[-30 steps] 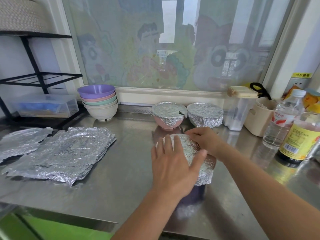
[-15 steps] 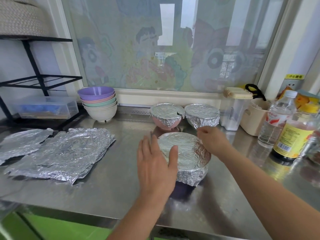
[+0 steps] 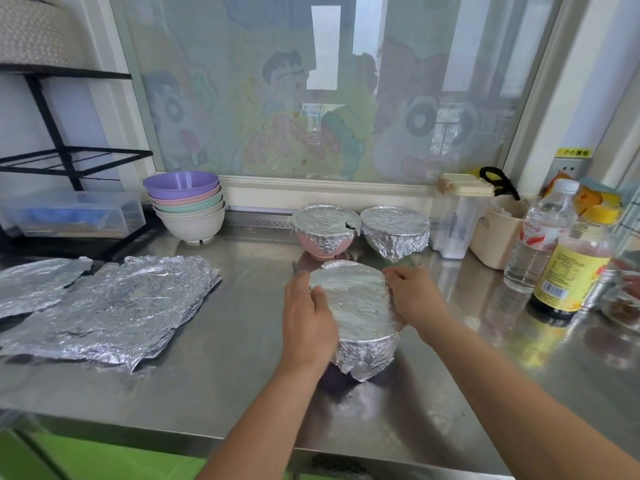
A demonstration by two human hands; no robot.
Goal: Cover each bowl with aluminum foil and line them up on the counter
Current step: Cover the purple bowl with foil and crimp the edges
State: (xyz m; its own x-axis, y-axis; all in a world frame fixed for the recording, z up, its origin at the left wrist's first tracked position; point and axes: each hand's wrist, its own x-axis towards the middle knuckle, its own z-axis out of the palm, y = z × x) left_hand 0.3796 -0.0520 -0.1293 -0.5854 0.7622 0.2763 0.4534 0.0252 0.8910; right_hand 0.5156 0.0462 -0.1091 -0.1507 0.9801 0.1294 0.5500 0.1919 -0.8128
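I am watching the left hand (image 3: pixel 306 317) and right hand (image 3: pixel 414 299) flanking the round dark-purple bowl capped in crinkled foil (image 3: pixel 356 306), fingers curling onto its rim. It is sitting mid-worktop (image 3: pixel 225 375), equally near both, directly in front of the pink foil-capped bowl (image 3: pixel 325 226).

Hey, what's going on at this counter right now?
A person is covering bowls with foil. The left hand and right hand grip the front bowl on either side, pressing its foil down around the rim. A covered pink bowl and a second covered bowl sit side by side at the back of the counter. A stack of uncovered bowls and spare foil sheets lie to the left.
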